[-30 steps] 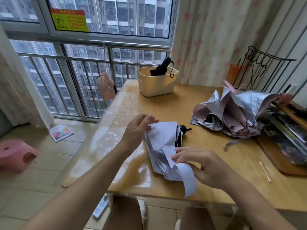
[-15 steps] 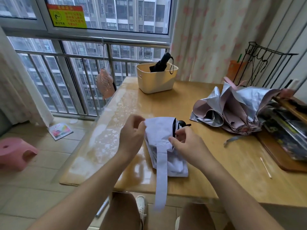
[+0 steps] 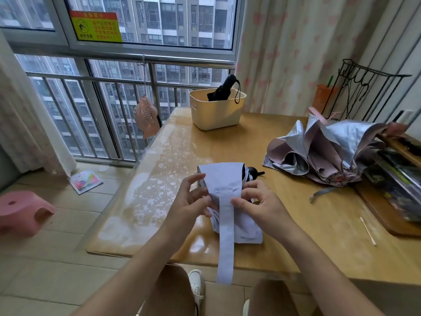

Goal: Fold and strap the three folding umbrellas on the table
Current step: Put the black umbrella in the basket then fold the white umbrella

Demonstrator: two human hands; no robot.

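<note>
Lavender umbrella (image 3: 224, 179): folded, near front edge of the tabletop (image 3: 296, 236), strap (image 3: 225, 247) dangling past that edge.
Hands: left hand (image 3: 190, 201) and right hand (image 3: 259, 205) each curled round that umbrella's sides.
Silver-pink umbrella (image 3: 330, 151): loose heap by right edge.
Cream bin (image 3: 216, 115): far edge, black umbrella (image 3: 222, 90) leaning inside.

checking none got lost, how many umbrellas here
3: a black umbrella in the cream basket, a pink-and-silver umbrella lying loose at right, a pale lilac umbrella held by the left hand and right hand.
</note>
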